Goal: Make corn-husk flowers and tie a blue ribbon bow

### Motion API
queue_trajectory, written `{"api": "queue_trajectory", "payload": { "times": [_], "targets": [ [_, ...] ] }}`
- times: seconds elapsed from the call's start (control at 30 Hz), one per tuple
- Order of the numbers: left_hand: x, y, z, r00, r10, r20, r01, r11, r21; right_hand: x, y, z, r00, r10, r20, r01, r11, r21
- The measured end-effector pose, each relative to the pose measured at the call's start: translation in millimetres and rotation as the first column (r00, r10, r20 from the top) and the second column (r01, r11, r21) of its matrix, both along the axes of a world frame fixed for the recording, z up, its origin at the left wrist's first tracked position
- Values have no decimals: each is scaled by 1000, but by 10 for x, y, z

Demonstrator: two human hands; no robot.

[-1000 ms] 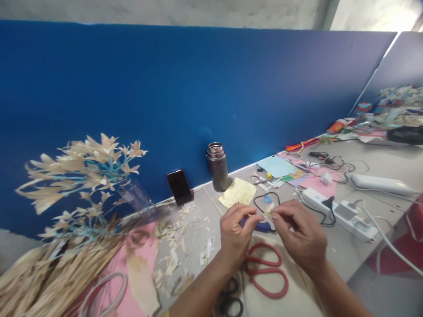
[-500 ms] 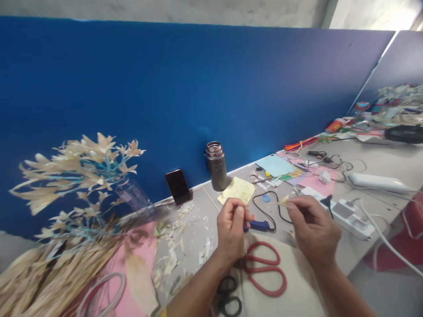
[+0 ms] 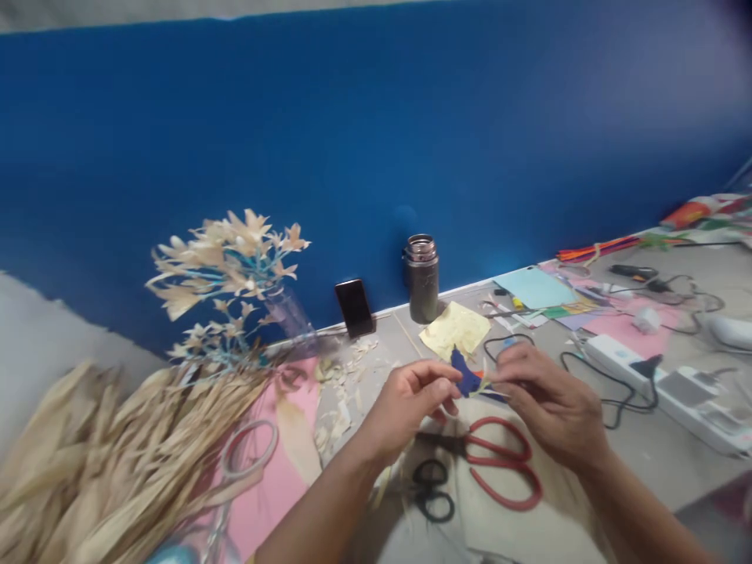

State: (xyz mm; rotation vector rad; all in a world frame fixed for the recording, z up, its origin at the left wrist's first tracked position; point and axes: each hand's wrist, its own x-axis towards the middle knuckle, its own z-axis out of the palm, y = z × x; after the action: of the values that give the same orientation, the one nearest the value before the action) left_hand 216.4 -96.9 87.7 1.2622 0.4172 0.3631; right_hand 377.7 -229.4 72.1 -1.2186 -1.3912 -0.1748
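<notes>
My right hand [image 3: 549, 403] pinches a small pale piece of dried husk [image 3: 482, 382] between thumb and fingertips; its exact form is blurred. My left hand [image 3: 417, 395] is held just left of it, fingers half bent and slightly apart, with nothing visible in them. Behind the fingertips lies a blue glue gun [image 3: 465, 374] with an orange part, partly covered by the right hand. Below the hands, red-handled scissors [image 3: 506, 464] rest on a light cloth-like surface. Small black-handled scissors [image 3: 433, 492] lie to their left.
A metal flask [image 3: 423, 280] and a phone [image 3: 355, 308] stand by the blue partition. Husk flowers [image 3: 235, 251] lean at left above dried husks [image 3: 135, 446] and pink paper [image 3: 264, 501]. Yellow paper [image 3: 455, 329] lies behind my hands; a power strip [image 3: 675, 392] and cords are at right.
The view has shifted left and down. My hands have come closer together, with the husk piece still in the right. My left fingers have loosened, uncovering more of the glue gun.
</notes>
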Motion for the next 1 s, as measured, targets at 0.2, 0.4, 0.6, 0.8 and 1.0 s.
{"api": "queue_trajectory", "payload": {
  "times": [0.2, 0.4, 0.6, 0.8, 1.0],
  "targets": [
    [-370, -64, -129, 999, -35, -3, 33, 971, -235, -218, 258, 45, 978, 195, 75, -187, 978, -91],
    [-487, -19, -80, 986, 139, -91, -154, 970, -186, -362, 394, 126, 961, 254, 110, -238, 961, -140],
    [-525, 43, -100, 957, 283, -70, -290, 950, -116, -415, 448, 85, 978, 193, 79, -180, 973, -146],
    [-580, 50, -226, 883, 470, -14, -470, 882, -36, -555, 496, -95, 995, 63, -77, -83, 957, -279],
    [-618, 2, -371, 790, 612, 44, -613, 787, 64, -754, 581, -225, 977, 183, -108, -209, 915, -345]
  ]
}}
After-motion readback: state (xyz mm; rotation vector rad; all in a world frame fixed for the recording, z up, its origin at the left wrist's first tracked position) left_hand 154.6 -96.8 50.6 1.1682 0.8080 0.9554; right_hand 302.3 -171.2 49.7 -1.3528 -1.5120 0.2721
